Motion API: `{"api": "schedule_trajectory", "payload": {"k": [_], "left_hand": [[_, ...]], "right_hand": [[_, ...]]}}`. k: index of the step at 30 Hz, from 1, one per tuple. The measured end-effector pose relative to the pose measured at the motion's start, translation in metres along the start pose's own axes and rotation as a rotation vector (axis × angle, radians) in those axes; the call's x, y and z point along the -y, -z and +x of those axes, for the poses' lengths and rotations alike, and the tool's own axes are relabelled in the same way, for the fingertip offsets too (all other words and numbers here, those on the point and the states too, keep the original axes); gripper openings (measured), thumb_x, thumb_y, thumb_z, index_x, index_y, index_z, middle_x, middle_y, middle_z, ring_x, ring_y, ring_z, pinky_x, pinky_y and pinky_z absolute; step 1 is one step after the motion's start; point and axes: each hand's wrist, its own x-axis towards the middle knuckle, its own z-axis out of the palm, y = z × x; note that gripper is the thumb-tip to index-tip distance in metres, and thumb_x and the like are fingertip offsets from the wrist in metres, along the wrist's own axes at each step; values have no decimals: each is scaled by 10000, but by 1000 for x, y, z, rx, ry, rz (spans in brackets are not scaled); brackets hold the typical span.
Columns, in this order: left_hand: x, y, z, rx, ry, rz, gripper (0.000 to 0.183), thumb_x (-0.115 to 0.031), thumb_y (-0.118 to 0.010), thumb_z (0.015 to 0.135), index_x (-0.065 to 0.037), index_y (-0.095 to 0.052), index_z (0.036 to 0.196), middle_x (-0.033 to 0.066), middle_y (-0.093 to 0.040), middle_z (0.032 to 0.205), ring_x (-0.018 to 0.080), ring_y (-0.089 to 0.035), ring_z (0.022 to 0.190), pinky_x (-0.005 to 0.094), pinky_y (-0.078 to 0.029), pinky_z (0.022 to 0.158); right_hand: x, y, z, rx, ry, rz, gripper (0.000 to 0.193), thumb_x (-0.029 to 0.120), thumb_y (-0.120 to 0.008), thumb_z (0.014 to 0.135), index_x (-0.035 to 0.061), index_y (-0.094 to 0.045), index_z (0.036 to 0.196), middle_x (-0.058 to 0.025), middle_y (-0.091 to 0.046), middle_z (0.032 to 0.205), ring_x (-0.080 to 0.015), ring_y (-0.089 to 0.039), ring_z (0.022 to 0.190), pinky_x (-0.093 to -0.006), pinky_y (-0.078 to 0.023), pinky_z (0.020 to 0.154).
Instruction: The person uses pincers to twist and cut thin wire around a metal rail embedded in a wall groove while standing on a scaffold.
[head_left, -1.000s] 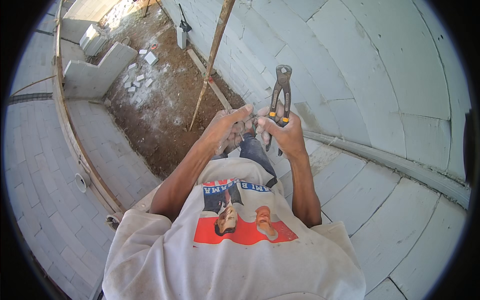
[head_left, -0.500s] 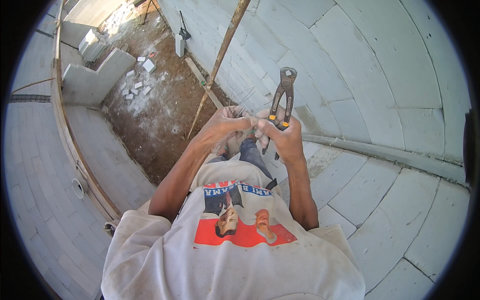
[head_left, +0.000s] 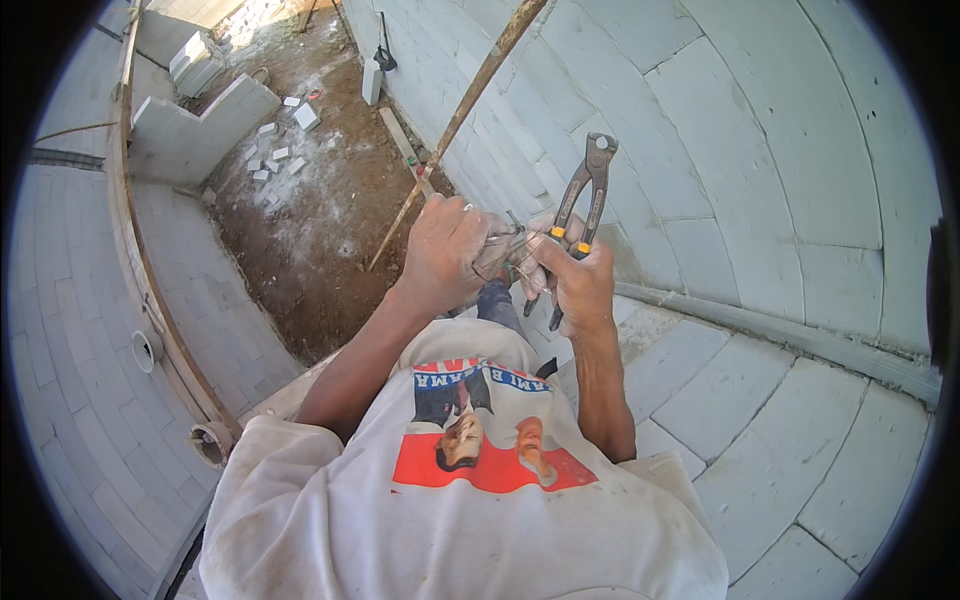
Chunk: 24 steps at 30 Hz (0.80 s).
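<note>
A wall of pale blocks fills the upper right of the frame, and below it, at bottom centre, the person wears a white T-shirt whose red-and-blue print carries block lettering, upside down in the frame. Near the centre, the left hand is curled, its fingertips pinching thin wire, while the right hand, just beside it, closes round the handles of end-cutting pincers, held head-up with yellow-orange bands and markings too small to read.
</note>
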Motion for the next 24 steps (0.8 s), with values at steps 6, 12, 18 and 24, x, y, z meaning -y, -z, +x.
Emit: {"api": "schedule_trajectory", "payload": {"k": [6,12,18,24], "left_hand": [[4,-4,-2,-166,-65,189,273,-68,-862,728,-112,-683,928,38,-578,724,270,-555,678,383,-423,658],[-10,14,0,164,507,-391,122,-139,-783,898,-30,-746,941,19,-681,795,108,-570,700,291,-435,661],[-26,11,6,328,1037,-813,276,-271,-682,1015,-11,-769,1041,-21,-657,779,61,-552,708,245,-426,638],[-29,-9,-5,113,1239,-1447,330,-223,-689,1010,11,-673,1242,69,-737,939,134,-653,702,312,-528,623]], "right_hand": [[-3,-27,-4,-94,30,125,235,71,-726,942,-40,-632,1127,-112,-670,776,-140,-594,550,-316,-504,498],[-2,-8,-3,-30,93,52,240,62,-712,956,-22,-618,1160,-122,-677,794,-143,-606,561,-314,-513,507],[-14,2,-10,-14,150,81,223,55,-710,961,-15,-616,1150,-121,-682,804,-140,-611,573,-301,-516,514],[-22,0,-15,-66,180,99,223,42,-703,958,-20,-608,1149,-124,-679,796,-147,-609,574,-309,-521,523]]}}
